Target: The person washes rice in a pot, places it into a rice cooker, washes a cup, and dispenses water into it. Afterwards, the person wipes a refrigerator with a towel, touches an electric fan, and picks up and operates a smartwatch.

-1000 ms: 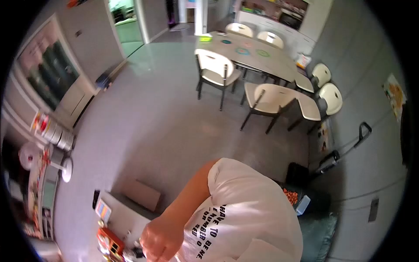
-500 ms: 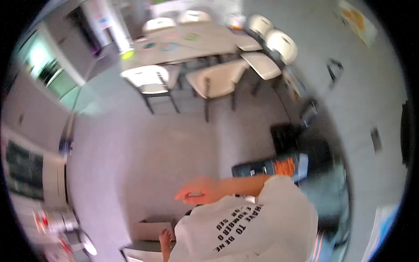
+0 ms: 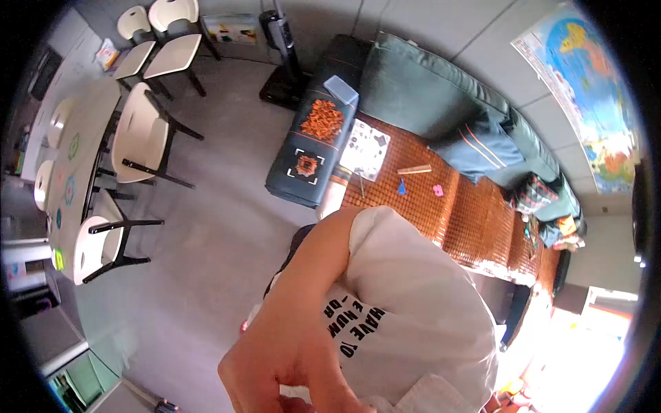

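Observation:
My right hand (image 3: 279,354) is close to the camera at the bottom of the head view, in front of my white shirt (image 3: 427,289) with black lettering. Its fingers curl inward, and their tips run past the lower frame edge, so anything in them is hidden. My left hand is out of sight. Beyond my forearm stands a dark padded bench (image 3: 292,189). On it are a heap of small orange pieces (image 3: 322,120), a small orange shape (image 3: 306,165) inside white corner marks, and a clear plastic box (image 3: 341,89). A printed white sheet (image 3: 367,150) lies beside the bench.
A green sofa (image 3: 434,86) with a brown woven mat (image 3: 475,213) fills the right side. On the mat lie a blue piece (image 3: 401,186), a pink piece (image 3: 438,191) and a flat stick (image 3: 414,169). Chairs (image 3: 141,134) and a long table (image 3: 76,155) stand left.
The view has swung to the right, bringing the bench and sofa toward the middle. My right hand has come nearer the camera and lower. My left hand has left the view.

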